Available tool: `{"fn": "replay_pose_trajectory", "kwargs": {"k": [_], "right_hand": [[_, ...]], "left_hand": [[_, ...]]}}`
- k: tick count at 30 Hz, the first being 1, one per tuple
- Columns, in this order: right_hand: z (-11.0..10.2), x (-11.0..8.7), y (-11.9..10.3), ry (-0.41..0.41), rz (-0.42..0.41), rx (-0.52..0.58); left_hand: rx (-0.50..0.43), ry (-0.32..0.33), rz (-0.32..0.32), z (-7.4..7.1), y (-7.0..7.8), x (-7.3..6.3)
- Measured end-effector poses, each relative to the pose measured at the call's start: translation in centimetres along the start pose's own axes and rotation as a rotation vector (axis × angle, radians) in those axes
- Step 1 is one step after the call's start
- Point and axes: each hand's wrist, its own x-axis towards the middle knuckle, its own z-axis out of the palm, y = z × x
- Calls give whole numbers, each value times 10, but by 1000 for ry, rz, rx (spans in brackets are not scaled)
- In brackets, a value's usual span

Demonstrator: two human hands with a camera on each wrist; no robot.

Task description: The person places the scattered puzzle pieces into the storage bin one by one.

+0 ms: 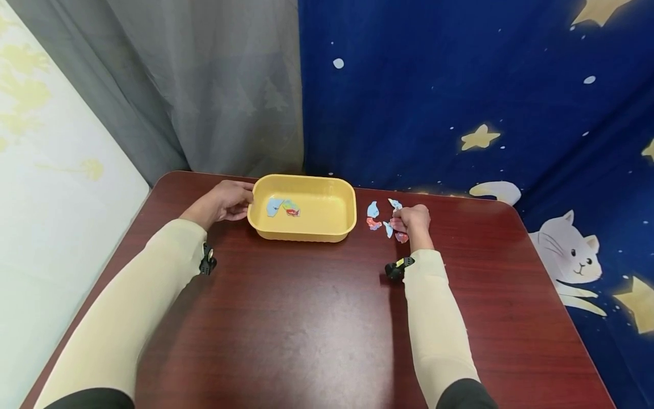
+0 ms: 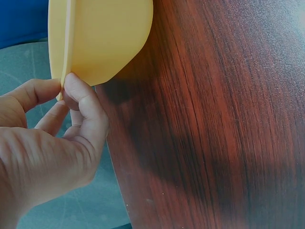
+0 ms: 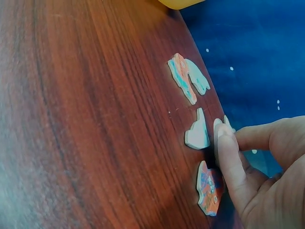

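Note:
A yellow plastic basin (image 1: 327, 207) stands near the table's far edge, with two flat printed puzzle pieces, one light blue (image 1: 273, 207) and one green and red (image 1: 291, 208), lying inside. My left hand (image 1: 232, 200) pinches the basin's left rim (image 2: 69, 38) between thumb and fingers. To the right of the basin, my right hand (image 1: 413, 220) pinches a pale blue puzzle piece (image 1: 394, 203), mostly hidden by the fingers in the right wrist view. Around that hand lie a pale piece (image 3: 198, 133), a red and purple piece (image 3: 209, 188), an orange and blue piece (image 3: 181, 76) and another light one (image 3: 198, 78).
The dark red wooden table (image 1: 306, 318) reaches from the basin back toward me. Behind it hang a grey curtain (image 1: 235, 85) and a blue curtain (image 1: 398, 102) with stars and a cat. A white wall (image 1: 61, 187) borders the left side.

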Motion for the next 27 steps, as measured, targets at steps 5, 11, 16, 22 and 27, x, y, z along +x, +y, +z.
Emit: {"fn": "replay_pose_trajectory", "kwargs": {"k": [5,11,16,22,27], "right_hand": [[-1,0,-2,-9,-1,59],[-7,-1,-1,-5,-11,55],[-10,-1,-2,11,-41,7],[-8,1,-3,34,-67,-78],[-5,-3,-6,58,-86,-98]], "left_hand": [[-10,-6,4,-1,0,0],[-4,5,0,-1,0,1],[1,-1,3,-1,0,1],[2,-6,5,-1,0,1],[-3,-8,3,-1,-1,1]]}}
